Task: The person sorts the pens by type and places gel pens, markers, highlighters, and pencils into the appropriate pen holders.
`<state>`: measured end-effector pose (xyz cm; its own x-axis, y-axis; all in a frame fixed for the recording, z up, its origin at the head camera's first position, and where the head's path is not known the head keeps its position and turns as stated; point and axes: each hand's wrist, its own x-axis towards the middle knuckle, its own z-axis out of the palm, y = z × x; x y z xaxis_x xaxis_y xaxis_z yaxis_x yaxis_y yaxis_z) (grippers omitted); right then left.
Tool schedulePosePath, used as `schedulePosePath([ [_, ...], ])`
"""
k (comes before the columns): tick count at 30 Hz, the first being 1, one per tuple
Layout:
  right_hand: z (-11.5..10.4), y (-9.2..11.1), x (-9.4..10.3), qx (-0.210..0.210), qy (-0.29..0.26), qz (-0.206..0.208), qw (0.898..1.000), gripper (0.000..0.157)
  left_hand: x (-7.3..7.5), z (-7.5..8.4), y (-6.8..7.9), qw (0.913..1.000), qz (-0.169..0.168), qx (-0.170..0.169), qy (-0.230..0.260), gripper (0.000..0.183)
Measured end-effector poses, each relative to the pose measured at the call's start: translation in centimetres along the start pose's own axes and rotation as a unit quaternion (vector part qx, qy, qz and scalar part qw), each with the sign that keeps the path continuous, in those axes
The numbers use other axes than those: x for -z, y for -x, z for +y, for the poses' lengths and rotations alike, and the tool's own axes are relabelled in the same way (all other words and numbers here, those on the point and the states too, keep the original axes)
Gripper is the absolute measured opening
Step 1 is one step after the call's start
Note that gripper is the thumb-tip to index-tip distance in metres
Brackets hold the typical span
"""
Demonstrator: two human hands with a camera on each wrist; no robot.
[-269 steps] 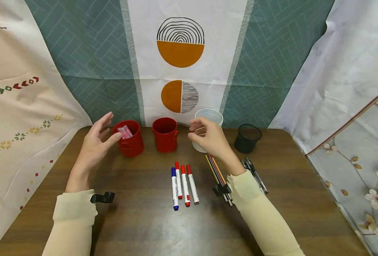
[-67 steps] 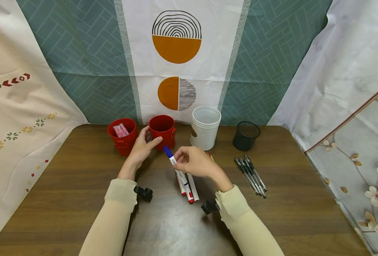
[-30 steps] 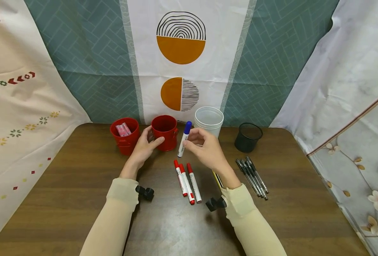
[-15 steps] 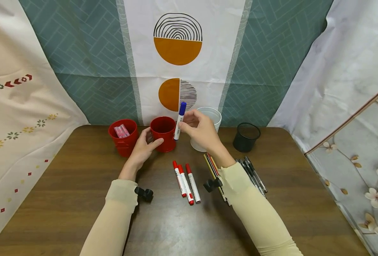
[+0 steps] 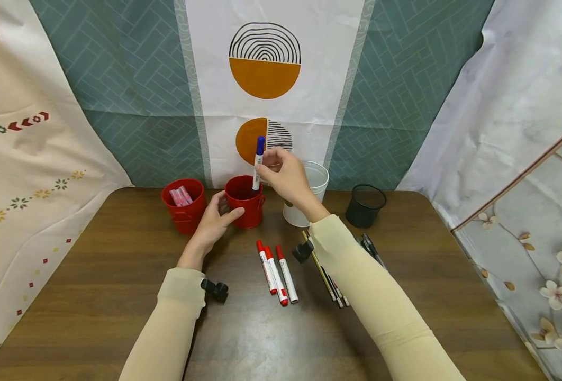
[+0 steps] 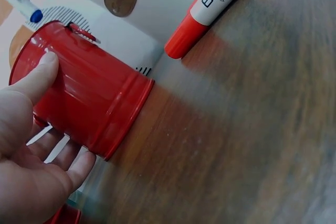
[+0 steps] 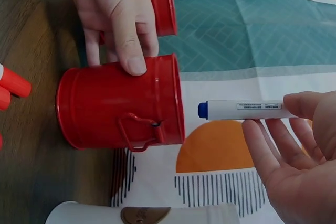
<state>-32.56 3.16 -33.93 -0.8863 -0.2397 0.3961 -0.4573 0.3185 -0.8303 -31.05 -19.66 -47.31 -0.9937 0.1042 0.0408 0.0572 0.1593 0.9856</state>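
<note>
My left hand (image 5: 212, 218) holds the middle red bucket (image 5: 250, 211) from its left side. In the left wrist view the thumb lies along the wall of this red bucket (image 6: 89, 93), with the fingers on its other side. Between thumb and fingers, my right hand (image 5: 286, 173) pinches a blue whiteboard marker (image 5: 258, 166), upright with its blue cap on top. Its lower end stands at the bucket's mouth; in the right wrist view the marker (image 7: 241, 109) shows a small gap from the rim. Three red whiteboard markers (image 5: 276, 275) lie side by side on the table.
Left stands another red bucket (image 5: 186, 216) with pink-and-white items (image 5: 181, 196) inside. A white bucket (image 5: 296, 216) is behind my right wrist, and a black mesh cup (image 5: 365, 207) stands farther right. Pencils (image 5: 326, 278) and black pens (image 5: 372, 250) lie partly under my right forearm.
My right hand has picked up the blue marker from beside the red ones, raised it and brought it over the middle bucket. My left hand moved right to that bucket and has stayed there.
</note>
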Motion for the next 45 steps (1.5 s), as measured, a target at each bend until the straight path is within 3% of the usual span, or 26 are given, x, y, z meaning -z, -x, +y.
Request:
schedulePosePath([
  [13, 0.6, -1.6, -2.0, -0.023, 0.012, -0.022, 0.999, 0.024, -0.1, 0.4, 0.2, 1.0000, -0.002, 0.005, 0.000, 0.087],
  [19, 1.0, -1.7, -2.7, -0.043, 0.020, -0.025, 0.999, 0.026, -0.1, 0.5, -0.1, 0.9998, -0.008, 0.019, 0.008, 0.084],
  [34, 2.3, -1.5, -3.6, -0.065, 0.026, -0.045, 0.997, 0.028, 0.0, 0.1, 0.0, 0.9999, -0.007, 0.005, 0.007, 0.086],
  [45, 2.8, -1.3, -3.8, -0.063, 0.033, -0.038, 0.997, 0.027, -0.4, 3.4, 1.7, 0.9996, -0.015, 0.020, 0.012, 0.085],
])
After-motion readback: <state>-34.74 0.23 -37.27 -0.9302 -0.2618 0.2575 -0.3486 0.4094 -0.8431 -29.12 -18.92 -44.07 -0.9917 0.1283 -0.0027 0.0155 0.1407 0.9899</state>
